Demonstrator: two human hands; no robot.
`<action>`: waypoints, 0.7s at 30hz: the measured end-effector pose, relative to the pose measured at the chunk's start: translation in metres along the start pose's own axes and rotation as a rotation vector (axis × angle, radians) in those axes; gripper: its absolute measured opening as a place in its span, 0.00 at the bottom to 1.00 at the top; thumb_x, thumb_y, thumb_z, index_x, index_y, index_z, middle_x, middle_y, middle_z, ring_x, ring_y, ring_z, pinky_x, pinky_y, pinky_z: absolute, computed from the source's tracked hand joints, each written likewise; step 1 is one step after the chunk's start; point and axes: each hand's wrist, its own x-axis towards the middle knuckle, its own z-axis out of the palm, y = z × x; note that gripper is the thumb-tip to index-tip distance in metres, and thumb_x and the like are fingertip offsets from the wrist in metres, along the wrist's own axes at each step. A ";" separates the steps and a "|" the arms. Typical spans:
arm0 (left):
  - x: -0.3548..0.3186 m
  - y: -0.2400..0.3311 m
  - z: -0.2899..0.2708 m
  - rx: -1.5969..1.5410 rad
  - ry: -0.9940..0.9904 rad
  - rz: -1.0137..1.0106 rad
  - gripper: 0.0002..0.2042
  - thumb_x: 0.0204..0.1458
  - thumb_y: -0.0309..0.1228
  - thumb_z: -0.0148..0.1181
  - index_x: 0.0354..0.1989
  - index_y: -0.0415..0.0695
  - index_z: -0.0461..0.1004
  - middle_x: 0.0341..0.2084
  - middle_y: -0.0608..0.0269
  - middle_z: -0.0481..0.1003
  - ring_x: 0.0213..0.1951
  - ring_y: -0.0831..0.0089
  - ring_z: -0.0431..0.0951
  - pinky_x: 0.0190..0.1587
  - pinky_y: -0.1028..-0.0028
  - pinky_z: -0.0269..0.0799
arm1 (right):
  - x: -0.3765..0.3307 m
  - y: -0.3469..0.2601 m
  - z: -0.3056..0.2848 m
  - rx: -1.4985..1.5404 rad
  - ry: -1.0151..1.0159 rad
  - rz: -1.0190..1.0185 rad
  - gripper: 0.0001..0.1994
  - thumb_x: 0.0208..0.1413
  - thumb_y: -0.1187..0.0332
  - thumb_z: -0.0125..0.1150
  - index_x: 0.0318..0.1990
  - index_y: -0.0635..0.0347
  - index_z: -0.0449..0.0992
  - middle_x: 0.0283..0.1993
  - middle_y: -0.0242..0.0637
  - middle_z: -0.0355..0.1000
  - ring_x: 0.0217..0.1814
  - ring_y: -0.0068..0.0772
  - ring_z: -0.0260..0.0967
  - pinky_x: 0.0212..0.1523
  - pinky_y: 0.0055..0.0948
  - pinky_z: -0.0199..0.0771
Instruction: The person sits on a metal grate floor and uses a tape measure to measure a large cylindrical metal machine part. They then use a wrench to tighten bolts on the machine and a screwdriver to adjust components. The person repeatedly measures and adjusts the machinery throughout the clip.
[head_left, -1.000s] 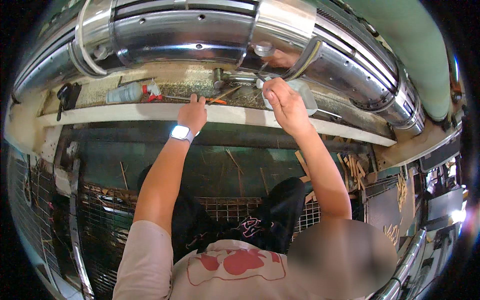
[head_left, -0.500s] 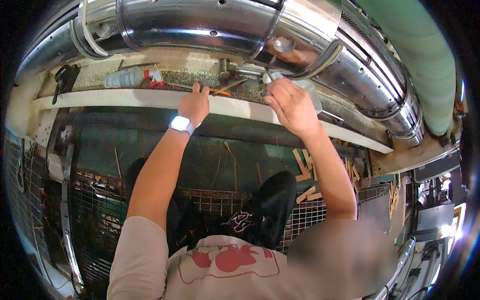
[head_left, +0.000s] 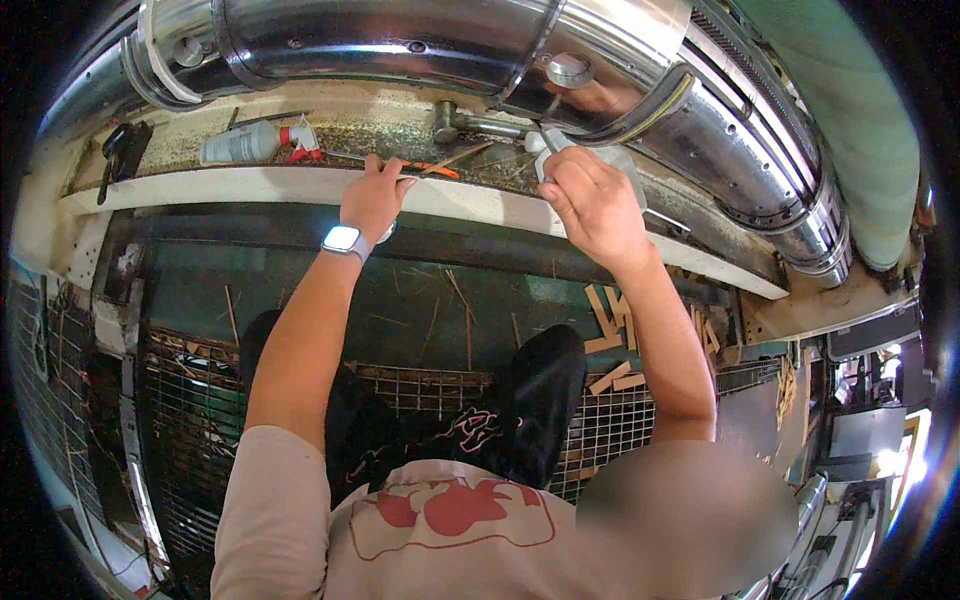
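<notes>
A person leans over a pale, flat ledge [head_left: 250, 186] beneath 2 polished steel cylinders [head_left: 400, 35], ribbed and mirror-bright. The left hand [head_left: 372, 196], a square-faced watch [head_left: 343, 240] on its wrist, rests on the ledge's front edge with fingers curled over it, fingertips beside an orange-handled tool [head_left: 430, 167] lying in gritty debris. The right hand [head_left: 592, 203] is closed in a fist around a crumpled whitish rag [head_left: 560, 150], pressed near a dull metal pipe fitting [head_left: 460, 122]. A white plastic spray bottle [head_left: 250, 143] with a red nozzle lies on its side further left. Wire mesh flooring [head_left: 200, 400] sits below, strewn with wood scraps [head_left: 610, 320].
</notes>
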 end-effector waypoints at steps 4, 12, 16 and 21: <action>0.000 0.002 -0.006 -0.018 -0.027 -0.015 0.15 0.53 0.43 0.51 0.41 0.46 0.66 0.37 0.49 0.66 0.28 0.51 0.75 0.27 0.59 0.72 | -0.003 -0.002 0.002 -0.003 -0.026 0.000 0.11 0.48 0.66 0.59 0.24 0.62 0.64 0.26 0.42 0.63 0.29 0.46 0.65 0.30 0.37 0.68; 0.001 -0.001 -0.002 -0.043 -0.044 -0.031 0.14 0.53 0.42 0.51 0.41 0.45 0.67 0.37 0.49 0.66 0.29 0.49 0.75 0.28 0.56 0.71 | -0.002 0.000 0.001 0.014 -0.022 0.004 0.07 0.51 0.70 0.56 0.29 0.64 0.66 0.30 0.42 0.66 0.31 0.48 0.65 0.31 0.37 0.67; 0.001 -0.001 0.000 -0.032 -0.017 -0.020 0.15 0.53 0.43 0.51 0.42 0.46 0.68 0.37 0.49 0.67 0.28 0.49 0.75 0.27 0.57 0.71 | 0.003 0.002 0.002 -0.012 0.040 -0.046 0.12 0.47 0.67 0.60 0.24 0.62 0.63 0.26 0.42 0.64 0.28 0.46 0.65 0.29 0.37 0.68; 0.001 0.001 -0.004 -0.017 -0.053 -0.046 0.15 0.53 0.43 0.51 0.42 0.47 0.68 0.37 0.50 0.67 0.29 0.50 0.75 0.27 0.57 0.71 | 0.003 0.001 0.000 0.009 0.003 -0.006 0.08 0.49 0.69 0.57 0.28 0.63 0.65 0.28 0.42 0.65 0.30 0.46 0.65 0.30 0.37 0.67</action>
